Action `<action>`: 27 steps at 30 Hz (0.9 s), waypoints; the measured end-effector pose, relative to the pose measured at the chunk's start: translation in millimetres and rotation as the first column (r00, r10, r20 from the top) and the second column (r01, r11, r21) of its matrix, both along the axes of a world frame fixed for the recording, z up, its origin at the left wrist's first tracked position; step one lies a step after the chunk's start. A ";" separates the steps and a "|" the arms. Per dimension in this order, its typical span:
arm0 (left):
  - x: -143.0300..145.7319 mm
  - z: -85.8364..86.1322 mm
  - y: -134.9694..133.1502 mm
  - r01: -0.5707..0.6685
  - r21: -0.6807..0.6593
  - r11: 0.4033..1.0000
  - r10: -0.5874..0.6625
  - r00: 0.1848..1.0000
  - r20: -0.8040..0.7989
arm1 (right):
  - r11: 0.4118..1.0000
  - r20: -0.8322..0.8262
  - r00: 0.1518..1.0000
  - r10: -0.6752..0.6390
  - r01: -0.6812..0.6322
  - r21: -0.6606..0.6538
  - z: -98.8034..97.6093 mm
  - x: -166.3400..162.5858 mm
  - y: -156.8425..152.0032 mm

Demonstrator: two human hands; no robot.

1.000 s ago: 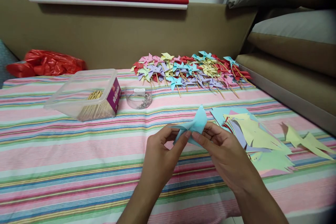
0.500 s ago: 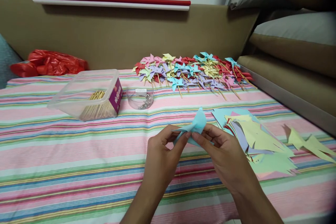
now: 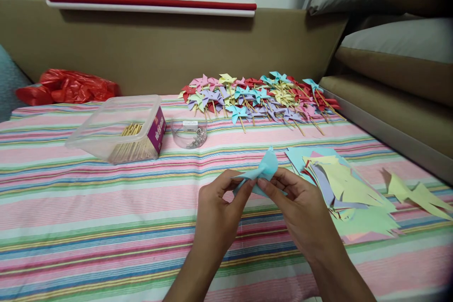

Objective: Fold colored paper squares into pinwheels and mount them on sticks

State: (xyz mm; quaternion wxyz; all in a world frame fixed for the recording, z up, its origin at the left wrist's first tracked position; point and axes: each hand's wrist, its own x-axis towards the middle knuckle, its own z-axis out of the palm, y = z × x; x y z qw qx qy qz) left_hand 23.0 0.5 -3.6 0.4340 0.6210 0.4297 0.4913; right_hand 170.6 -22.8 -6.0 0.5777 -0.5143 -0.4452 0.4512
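Since folds would probably spring open, blue paper is pinched near its middle by left hand and right hand, fingers closed on it, above cloth, beside paper stack.

There were two hands and one blue paper.
One box, one tub, one red bag and one paper stack were there, plus over a dozen pinwheels, overlapped past exact counting.
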 end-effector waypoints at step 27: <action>-25.5 12.5 9.7 0.203 0.497 0.843 -0.091 0.966 -0.241 | 0.805 0.562 0.785 -0.260 -0.145 0.576 5.1 13.0 -4.9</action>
